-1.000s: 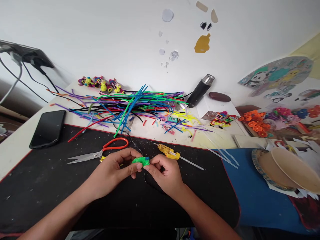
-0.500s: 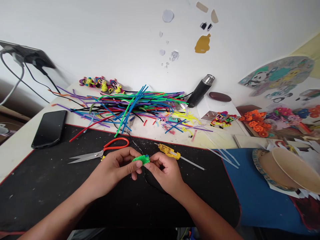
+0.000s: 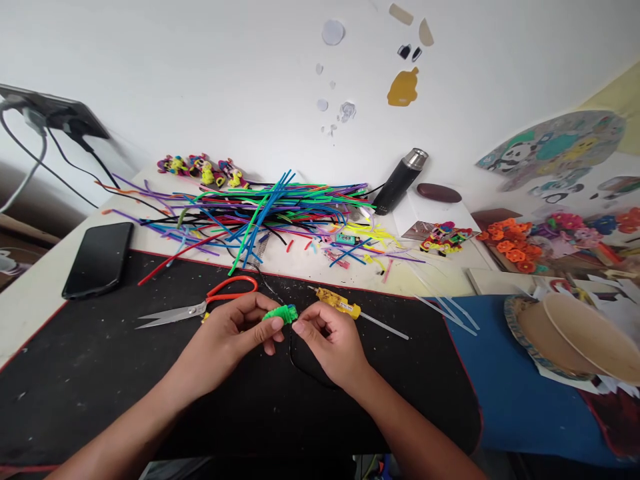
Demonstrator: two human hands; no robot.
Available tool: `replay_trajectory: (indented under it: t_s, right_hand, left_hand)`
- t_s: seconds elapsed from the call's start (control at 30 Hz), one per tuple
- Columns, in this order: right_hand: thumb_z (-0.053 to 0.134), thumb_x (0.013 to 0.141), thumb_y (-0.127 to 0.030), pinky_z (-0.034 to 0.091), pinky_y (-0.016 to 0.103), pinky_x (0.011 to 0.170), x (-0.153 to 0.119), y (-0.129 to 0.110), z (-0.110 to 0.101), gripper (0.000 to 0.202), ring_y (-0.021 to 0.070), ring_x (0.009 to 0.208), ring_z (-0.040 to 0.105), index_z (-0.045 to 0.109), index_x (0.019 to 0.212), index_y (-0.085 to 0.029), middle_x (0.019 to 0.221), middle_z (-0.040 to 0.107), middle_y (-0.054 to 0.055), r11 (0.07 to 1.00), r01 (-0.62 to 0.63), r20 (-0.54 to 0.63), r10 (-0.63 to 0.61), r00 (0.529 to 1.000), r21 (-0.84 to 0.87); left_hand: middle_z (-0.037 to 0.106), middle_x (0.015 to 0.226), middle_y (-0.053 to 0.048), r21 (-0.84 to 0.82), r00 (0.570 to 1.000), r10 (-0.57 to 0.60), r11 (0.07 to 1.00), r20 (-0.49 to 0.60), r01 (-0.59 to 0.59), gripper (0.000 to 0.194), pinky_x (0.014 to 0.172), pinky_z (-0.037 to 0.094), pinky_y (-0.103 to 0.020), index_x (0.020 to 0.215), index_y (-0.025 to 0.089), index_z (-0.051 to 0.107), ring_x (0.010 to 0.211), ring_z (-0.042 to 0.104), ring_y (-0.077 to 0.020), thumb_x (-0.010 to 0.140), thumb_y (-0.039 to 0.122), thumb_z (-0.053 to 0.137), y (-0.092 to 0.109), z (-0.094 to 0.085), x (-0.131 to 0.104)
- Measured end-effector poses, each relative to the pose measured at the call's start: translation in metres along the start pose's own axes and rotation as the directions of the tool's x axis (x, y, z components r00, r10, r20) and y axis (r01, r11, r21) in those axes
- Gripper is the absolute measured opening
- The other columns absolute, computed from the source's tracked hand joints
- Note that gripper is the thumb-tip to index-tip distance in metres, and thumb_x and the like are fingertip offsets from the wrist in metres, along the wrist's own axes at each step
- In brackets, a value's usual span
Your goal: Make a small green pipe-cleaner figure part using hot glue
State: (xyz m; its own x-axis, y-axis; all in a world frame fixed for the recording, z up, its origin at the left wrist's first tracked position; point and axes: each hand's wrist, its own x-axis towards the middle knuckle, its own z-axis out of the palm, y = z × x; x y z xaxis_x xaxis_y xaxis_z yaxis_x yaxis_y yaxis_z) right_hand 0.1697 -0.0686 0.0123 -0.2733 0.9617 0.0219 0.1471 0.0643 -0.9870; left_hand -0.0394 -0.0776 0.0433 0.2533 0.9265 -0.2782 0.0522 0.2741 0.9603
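Observation:
A small green coiled piece (image 3: 281,314) with a bit of blue at its right end is pinched between the thumb and fingers of my left hand (image 3: 233,337). My right hand (image 3: 333,337) is closed at the right end of that piece, thumb against fingertips; whatever it grips is too small to make out. Both hands are over the black mat (image 3: 240,413). Red-handled scissors (image 3: 195,310) lie left of my left hand, blades pointing left. Behind my right hand is a yellow glue gun (image 3: 337,303) with a clear stick in its end.
Coloured pipe cleaners (image 3: 260,207) are heaped behind the mat. A phone (image 3: 99,260) lies at the left, and a black flask (image 3: 401,181) leans at the back. Small figures (image 3: 445,239) rest by a white box. A round basket (image 3: 520,333) stands at the right on blue cloth.
The green piece has turned slightly, and its blue end shows more. My right fingertips have drawn back a little from its end.

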Motion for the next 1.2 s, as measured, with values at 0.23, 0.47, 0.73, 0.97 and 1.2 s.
replay_trajectory:
  t_s: [0.23,0.47,0.73,0.97,1.2]
  right_hand:
    - [0.075,0.092,-0.042,0.040,0.025,0.054,0.000,0.004,0.000,0.027,0.0118,0.053,0.048,0.065,0.078,-0.021,0.059,0.056,-0.005,1.000,-0.026,0.013,0.026,1.000,-0.006]
    - [0.076,0.092,-0.045,0.037,0.024,0.052,0.001,0.005,0.000,0.028,0.0112,0.052,0.047,0.066,0.080,-0.021,0.059,0.056,-0.006,0.998,-0.058,0.038,0.058,0.998,0.001]
    - [0.071,0.096,-0.050,0.038,0.024,0.049,0.000,0.005,0.000,0.033,0.0118,0.051,0.046,0.069,0.081,-0.020,0.057,0.051,-0.005,0.999,-0.053,-0.008,0.053,0.999,0.014]
    - [0.069,0.096,-0.060,0.032,0.023,0.044,-0.001,0.009,0.000,0.041,0.0109,0.046,0.041,0.069,0.085,-0.021,0.055,0.046,-0.006,0.996,-0.075,-0.026,0.076,0.997,0.037]
    - [0.070,0.096,-0.060,0.030,0.022,0.041,-0.001,0.011,0.002,0.041,0.0093,0.043,0.036,0.067,0.085,-0.021,0.055,0.043,-0.007,0.991,-0.083,-0.045,0.088,0.995,0.102]
  left_hand:
    - [0.076,0.082,-0.004,0.065,1.000,0.015,0.998,-0.009,-0.015,0.039,0.070,0.057,-0.031,0.097,0.019,0.072,0.070,0.071,-0.0190,0.088,0.057,0.079,0.001,0.004,-0.005]
    - [0.077,0.078,-0.005,0.010,0.998,-0.016,1.000,0.061,0.015,0.044,0.070,0.057,-0.032,0.093,0.019,0.070,0.066,0.071,-0.0196,0.090,0.063,0.073,-0.001,0.002,-0.004]
    - [0.082,0.097,-0.004,0.497,0.946,0.283,0.851,-0.158,-0.172,0.027,0.079,0.056,-0.031,0.102,0.026,0.074,0.087,0.076,-0.0247,0.091,0.050,0.075,-0.013,0.002,-0.006]
    - [0.083,0.097,-0.004,0.530,0.935,0.315,0.827,-0.165,-0.185,0.027,0.077,0.057,-0.030,0.104,0.027,0.074,0.085,0.076,-0.0251,0.092,0.051,0.075,-0.017,0.000,-0.006]
    - [0.082,0.103,-0.004,0.580,0.950,0.291,0.796,-0.115,-0.174,0.021,0.080,0.054,-0.031,0.106,0.028,0.073,0.092,0.075,-0.0261,0.095,0.045,0.071,-0.019,-0.007,0.001]
